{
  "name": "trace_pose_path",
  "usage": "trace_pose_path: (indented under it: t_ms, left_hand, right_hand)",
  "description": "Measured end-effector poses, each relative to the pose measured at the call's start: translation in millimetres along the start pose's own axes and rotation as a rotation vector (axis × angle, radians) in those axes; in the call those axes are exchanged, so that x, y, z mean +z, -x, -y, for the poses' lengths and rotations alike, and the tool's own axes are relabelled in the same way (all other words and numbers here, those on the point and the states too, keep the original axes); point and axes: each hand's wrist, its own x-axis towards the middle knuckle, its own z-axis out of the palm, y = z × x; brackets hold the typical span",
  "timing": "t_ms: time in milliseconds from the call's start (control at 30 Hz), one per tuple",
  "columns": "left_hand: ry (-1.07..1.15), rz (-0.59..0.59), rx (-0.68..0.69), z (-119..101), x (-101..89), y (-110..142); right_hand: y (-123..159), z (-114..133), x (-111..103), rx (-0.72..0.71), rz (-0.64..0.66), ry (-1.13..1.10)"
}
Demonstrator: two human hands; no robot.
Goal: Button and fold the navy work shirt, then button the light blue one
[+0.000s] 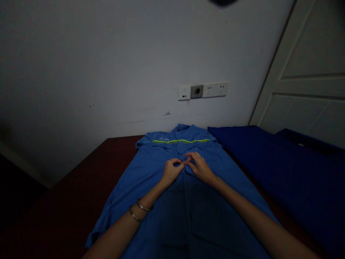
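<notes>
A blue work shirt [151, 180] with a yellow-green stripe across the chest and white lettering lies spread front up, its collar toward the wall. Both my hands meet at its front opening, below the chest stripe. Thumb and fingertips of my left hand [172, 169] are pinched together on the edge of the shirt front. Close against it, my right hand [198, 166] has its thumb and index finger bent together at the same spot. Any button between the fingertips is too small to make out. Two bracelets [138, 212] circle my left wrist.
Beneath the shirt is a dark red wooden tabletop [107, 158]. Dark blue cloth [269, 169] lies along the right side. Behind stands a pale wall with a row of sockets [212, 90]; a panelled door [309, 79] is at the right.
</notes>
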Motion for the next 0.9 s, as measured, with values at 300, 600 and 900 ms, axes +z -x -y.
trace_pose_path:
  t_ms: [300,600,900]
  left_hand:
    - [-0.024,0.022,-0.02,2.6,1.0,-1.8]
    - [-0.164,-0.02,0.021,3.1,0.1,-2.8]
    - [-0.194,-0.011,0.042,7.4,0.8,-5.2]
  right_hand:
    - [-0.4,-0.8,0.5,0.045,-0.012,-0.011]
    - [-1.4,-8.9,2.3,0.085,0.011,-0.047]
    - [-1.8,-8.3,2.7,0.064,-0.006,-0.039]
